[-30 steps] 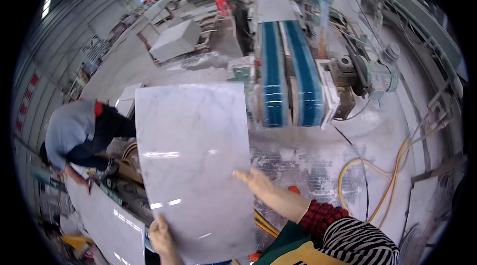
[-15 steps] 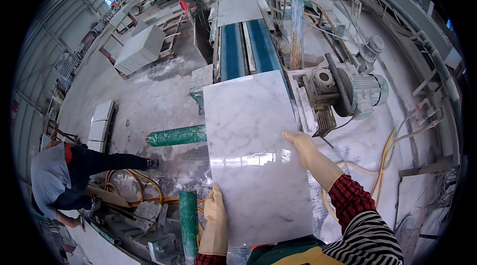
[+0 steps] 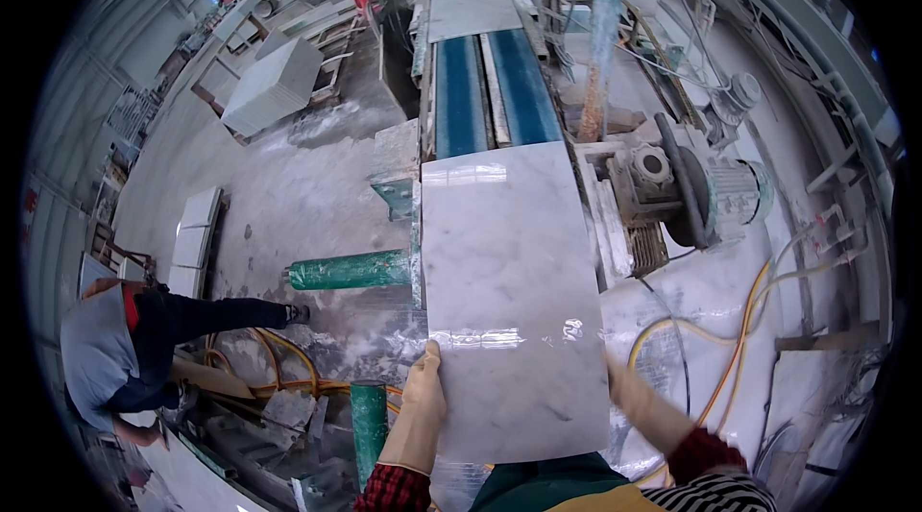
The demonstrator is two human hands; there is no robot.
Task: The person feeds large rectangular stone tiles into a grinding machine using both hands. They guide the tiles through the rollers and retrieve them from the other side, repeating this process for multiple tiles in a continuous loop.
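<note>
A polished white marble slab [image 3: 514, 262] with grey veining lies lengthwise in front of me, its far end over the blue conveyor belts [image 3: 523, 94]. My left hand [image 3: 421, 395], in a cream glove, grips the slab's left edge near its close end; the thumb shows by the top face and the fingers are hidden underneath. My right hand [image 3: 636, 395], also gloved and somewhat blurred, holds the right edge at about the same height, its fingers mostly hidden. Farther along the belts lies another pale slab [image 3: 473, 5].
A motor [image 3: 725, 190] with a gearbox stands right of the conveyor, beside a rusty post [image 3: 600, 51]. Green rollers [image 3: 351, 269] jut out on the left. Yellow hoses [image 3: 744, 344] run over the floor. A person [image 3: 125, 344] bends at the far left. Stacked slabs [image 3: 274, 85] stand beyond.
My right hand has slid back toward me along the slab's right edge. The slab now lines up straighter with the belts. The view has shifted slightly.
</note>
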